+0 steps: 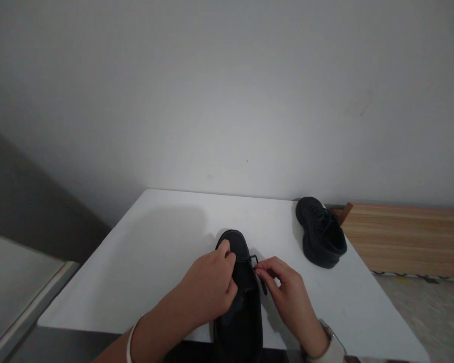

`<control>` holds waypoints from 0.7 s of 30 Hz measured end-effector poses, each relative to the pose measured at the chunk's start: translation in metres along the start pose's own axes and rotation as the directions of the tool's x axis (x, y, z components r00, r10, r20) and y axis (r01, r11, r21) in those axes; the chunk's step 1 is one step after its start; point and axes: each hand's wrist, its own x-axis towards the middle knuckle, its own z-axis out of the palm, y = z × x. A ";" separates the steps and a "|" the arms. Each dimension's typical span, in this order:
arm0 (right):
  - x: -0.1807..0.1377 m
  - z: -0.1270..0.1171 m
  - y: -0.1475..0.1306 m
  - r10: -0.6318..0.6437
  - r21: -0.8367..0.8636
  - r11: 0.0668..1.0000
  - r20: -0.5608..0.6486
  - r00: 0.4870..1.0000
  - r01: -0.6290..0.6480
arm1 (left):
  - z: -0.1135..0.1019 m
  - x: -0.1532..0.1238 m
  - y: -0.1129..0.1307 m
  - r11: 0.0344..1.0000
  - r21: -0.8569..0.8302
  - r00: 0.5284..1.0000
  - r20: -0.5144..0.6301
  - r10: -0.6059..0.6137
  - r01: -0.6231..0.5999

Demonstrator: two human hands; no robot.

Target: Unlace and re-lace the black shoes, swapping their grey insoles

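Note:
A black lace-up shoe (239,322) rests on the white table with its toe pointing away from me and its opening facing up. My left hand (212,282) is closed over the shoe's left upper, its fingers curled near the lacing and hiding that side. On the other side, my right hand (287,290) pinches a black shoelace (264,286) between thumb and forefinger. The lace loops out by the right eyelets, and a dark end hangs beside the shoe. The matching black shoe (321,232) stands at the table's back right corner, apart from both hands, its laces in place.
The white table (166,232) meets a plain grey wall (227,101) at the back. A wooden board (412,237) lies beyond the table's right edge, above a patterned floor (419,302). A pale panel with a raised edge (30,312) is at the lower left.

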 end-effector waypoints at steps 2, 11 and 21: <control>-0.001 -0.003 -0.005 -0.005 0.013 1.000 0.031 1.000 0.004 | -0.001 0.002 0.001 0.999 0.021 1.000 -0.004 0.025 -0.024; -0.004 -0.002 -0.043 -0.058 -0.323 0.938 0.208 0.976 0.125 | 0.004 0.006 0.005 0.997 0.078 1.000 0.026 0.016 -0.018; 0.015 0.012 -0.064 -0.121 -0.689 0.682 0.225 0.967 0.246 | 0.004 0.000 0.004 0.994 0.044 0.972 -0.208 0.111 -0.104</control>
